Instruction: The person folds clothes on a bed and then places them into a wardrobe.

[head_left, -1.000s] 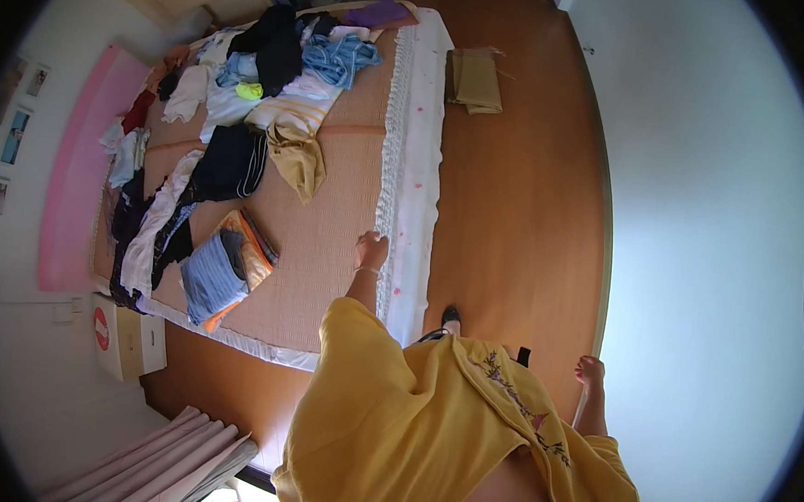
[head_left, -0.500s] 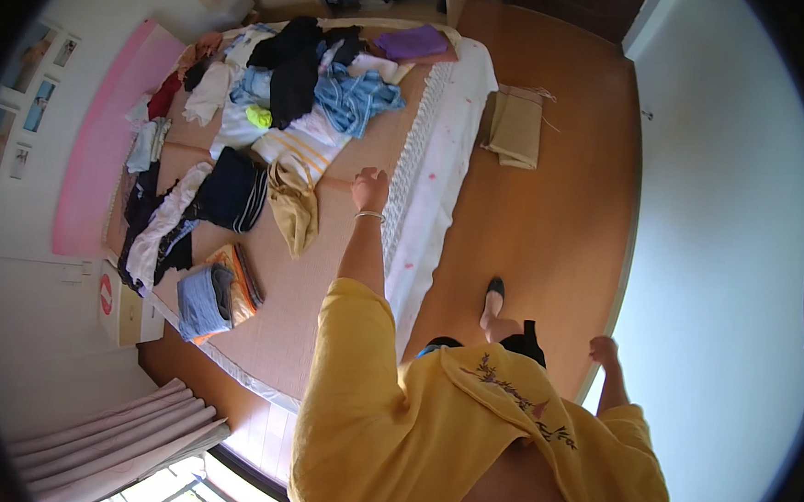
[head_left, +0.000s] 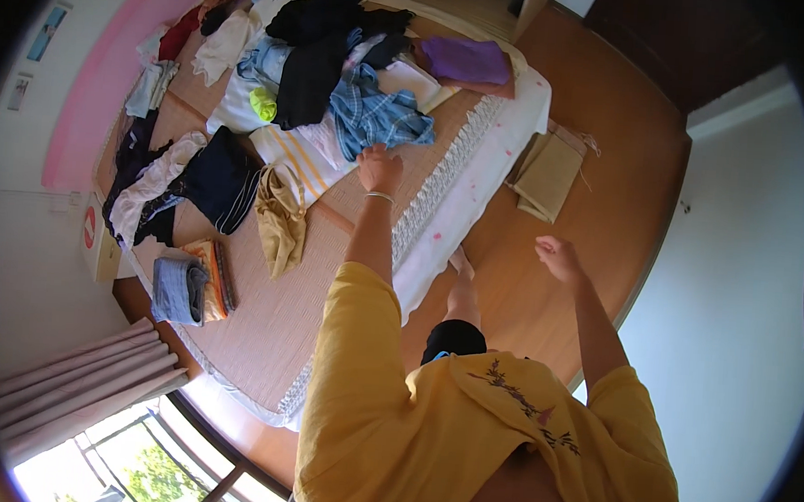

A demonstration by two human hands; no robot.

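My left hand [head_left: 379, 170] reaches over the bed, its fingers slightly bent and apart. Its fingertips are at the near edge of a blue plaid garment [head_left: 371, 111]; whether they touch it I cannot tell. My right hand [head_left: 560, 258] hangs in the air above the floor, right of the bed, with loosely curled fingers and nothing in it. Left of my left hand lie a tan drawstring bag or garment [head_left: 279, 230] and a white cloth with yellow stripes [head_left: 302, 160]. Black clothing [head_left: 304, 84] is heaped beside the plaid garment.
A purple folded cloth [head_left: 466, 62] lies at the bed's far right corner. Folded jeans [head_left: 179, 290] sit near the left edge, by a dark navy garment [head_left: 220, 180]. On the floor right of the bed [head_left: 336, 275] rests a folded beige bag [head_left: 551, 175]. A wall stands at the right.
My left hand has moved forward to the blue plaid garment. My right hand has come forward and left. The view has shifted, and my body is closer to the heap.
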